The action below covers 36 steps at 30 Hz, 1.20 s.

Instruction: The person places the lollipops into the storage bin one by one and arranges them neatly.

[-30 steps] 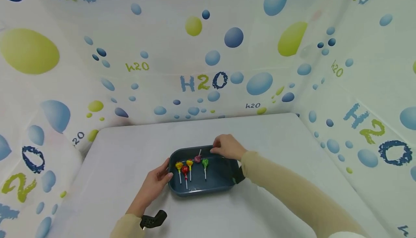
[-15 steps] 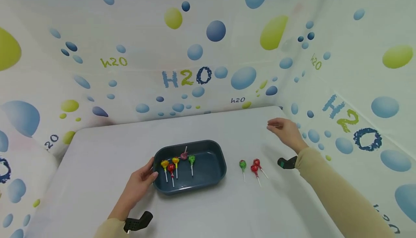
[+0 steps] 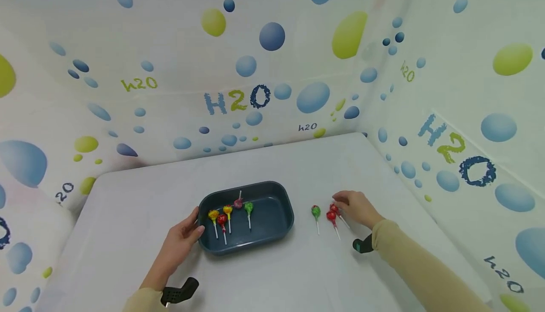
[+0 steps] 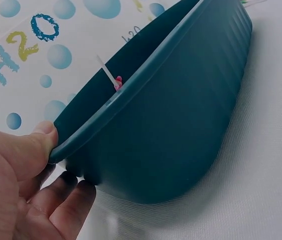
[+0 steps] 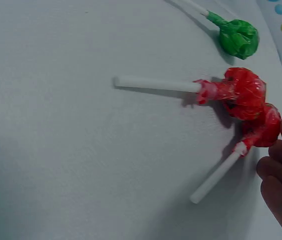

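Observation:
My left hand (image 3: 182, 236) grips the left end of a dark teal baking dish (image 3: 268, 243). Its thumb (image 4: 43, 135) lies over the rim and the other fingers are underneath. Inside the dish lie several lollipops: yellow ones (image 3: 213, 215), a red one (image 3: 222, 220), a pink one (image 3: 238, 203) and a green one (image 3: 249, 208). Right of the dish, two red lollipops (image 3: 331, 217) lie with heads touching, beside a green lollipop (image 3: 315, 211). My right hand (image 3: 358, 208) is at the farther red lollipop (image 5: 266, 127), thumb against its head, fingers loosely bent and not closed round it.
A white table (image 3: 272, 283) carries everything. Patterned sheeting with bubbles (image 3: 272, 36) and lettering rises behind the table and on both sides. A black wrist device (image 3: 180, 293) is strapped on the left wrist, and another (image 3: 363, 244) on the right.
My right hand has left the dish, swung right beyond the loose lollipops, then come back down to the red pair. The left hand keeps its hold on the dish. The head view has shifted right.

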{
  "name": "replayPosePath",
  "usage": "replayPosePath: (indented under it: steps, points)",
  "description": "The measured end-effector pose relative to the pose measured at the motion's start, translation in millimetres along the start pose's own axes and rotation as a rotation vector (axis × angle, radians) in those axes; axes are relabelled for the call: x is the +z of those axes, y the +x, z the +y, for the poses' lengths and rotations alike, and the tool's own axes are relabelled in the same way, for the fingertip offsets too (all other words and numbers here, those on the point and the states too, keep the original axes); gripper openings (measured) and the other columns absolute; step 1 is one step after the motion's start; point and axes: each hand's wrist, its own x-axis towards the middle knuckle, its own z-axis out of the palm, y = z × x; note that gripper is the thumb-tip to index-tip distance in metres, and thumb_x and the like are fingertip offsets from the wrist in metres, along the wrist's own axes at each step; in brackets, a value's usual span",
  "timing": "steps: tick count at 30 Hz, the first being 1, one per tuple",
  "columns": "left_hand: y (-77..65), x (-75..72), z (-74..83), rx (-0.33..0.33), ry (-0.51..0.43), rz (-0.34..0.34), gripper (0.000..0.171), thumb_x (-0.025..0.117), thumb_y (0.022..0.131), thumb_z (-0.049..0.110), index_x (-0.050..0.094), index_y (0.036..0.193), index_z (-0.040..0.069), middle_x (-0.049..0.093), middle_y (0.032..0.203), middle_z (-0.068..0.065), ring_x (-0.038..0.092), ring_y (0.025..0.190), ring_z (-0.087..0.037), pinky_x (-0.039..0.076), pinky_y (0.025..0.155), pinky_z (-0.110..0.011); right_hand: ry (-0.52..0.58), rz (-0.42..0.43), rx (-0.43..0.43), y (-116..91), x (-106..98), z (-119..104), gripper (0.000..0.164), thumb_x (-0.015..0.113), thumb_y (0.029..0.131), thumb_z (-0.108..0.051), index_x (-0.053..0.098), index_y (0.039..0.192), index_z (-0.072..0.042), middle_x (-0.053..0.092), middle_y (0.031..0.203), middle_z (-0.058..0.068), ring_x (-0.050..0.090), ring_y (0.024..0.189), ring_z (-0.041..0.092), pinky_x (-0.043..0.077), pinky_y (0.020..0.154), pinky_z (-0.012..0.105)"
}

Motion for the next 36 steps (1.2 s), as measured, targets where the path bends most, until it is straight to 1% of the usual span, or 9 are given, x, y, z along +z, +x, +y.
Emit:
replayPosePath:
  steps: [4,11,15,23,26,30,33,36]
  points:
    - [-1.1,-1.3,-0.5,-0.004,-0.014,0.008,0.068,0.055,0.105,0.011,0.021,0.163,0.01,0.025,0.168,-0.019,0.039,0.149,-0.04,0.042,0.11,-0.04,-0.006,-0.025,-0.007,0.2,3.9,-1.4,0.032,0.063,0.101,-0.012,0.068,0.131,-0.002,0.072,0.128,0.015,0.066,0.118,0.033,0.055,0.106,0.051]
    - [-1.6,-2.5,0.5,-0.008,-0.02,0.011,0.068,0.055,0.105,0.011,0.021,0.164,0.01,0.025,0.168,-0.019,0.038,0.149,-0.04,0.041,0.11,-0.04,-0.065,-0.063,-0.072,1.6,1.4,-0.9,0.028,0.065,0.099,-0.009,0.072,0.126,-0.003,0.074,0.123,0.015,0.069,0.114,0.03,0.057,0.102,0.05]
    - [-1.3,-3.1,-0.1,-0.004,-0.016,0.014,0.068,0.056,0.105,0.011,0.021,0.164,0.011,0.026,0.168,-0.019,0.039,0.149,-0.04,0.042,0.111,-0.04,-0.083,-0.054,-0.093,1.7,2.6,-1.6,0.026,0.067,0.098,-0.009,0.074,0.122,-0.003,0.075,0.119,0.014,0.07,0.111,0.03,0.058,0.102,0.05]
    - [-1.7,-3.8,-0.2,-0.002,-0.016,0.01,0.067,0.056,0.105,0.011,0.022,0.163,0.01,0.028,0.167,-0.02,0.041,0.148,-0.04,0.043,0.111,-0.04,-0.086,-0.035,-0.085,1.2,6.1,0.7,0.023,0.069,0.097,-0.011,0.076,0.118,-0.004,0.076,0.114,0.01,0.07,0.108,0.029,0.058,0.1,0.05]
    - [-1.9,-4.0,0.2,0.003,-0.019,0.004,0.067,0.055,0.105,0.011,0.022,0.163,0.009,0.027,0.167,-0.02,0.04,0.149,-0.04,0.042,0.111,-0.04,-0.078,-0.019,-0.096,1.7,0.9,1.1,0.024,0.068,0.097,-0.011,0.075,0.119,-0.004,0.076,0.113,0.009,0.069,0.104,0.026,0.059,0.099,0.05]
    - [-1.2,-3.9,0.1,0.012,-0.02,0.003,0.066,0.055,0.106,0.012,0.022,0.163,0.009,0.027,0.167,-0.02,0.039,0.149,-0.04,0.042,0.111,-0.04,-0.058,0.032,-0.111,6.1,-16.2,-4.9,0.026,0.067,0.098,-0.01,0.073,0.123,-0.003,0.076,0.111,0.01,0.069,0.1,0.025,0.06,0.098,0.05]
    - [-0.2,-3.2,-0.1,0.015,-0.026,0.004,0.066,0.055,0.105,0.011,0.022,0.163,0.008,0.027,0.167,-0.02,0.039,0.149,-0.039,0.042,0.111,-0.04,-0.036,0.079,-0.122,11.0,-31.0,-15.4,0.028,0.067,0.099,-0.011,0.072,0.124,-0.002,0.077,0.111,0.012,0.07,0.1,0.026,0.06,0.097,0.05]
    - [-0.3,-3.1,0.4,0.012,-0.021,0.006,0.066,0.055,0.105,0.01,0.022,0.163,0.007,0.027,0.167,-0.02,0.039,0.149,-0.039,0.042,0.11,-0.04,-0.007,0.094,-0.128,15.9,-40.7,-32.6,0.029,0.067,0.099,-0.012,0.071,0.125,-0.002,0.077,0.112,0.012,0.071,0.102,0.027,0.061,0.097,0.049]
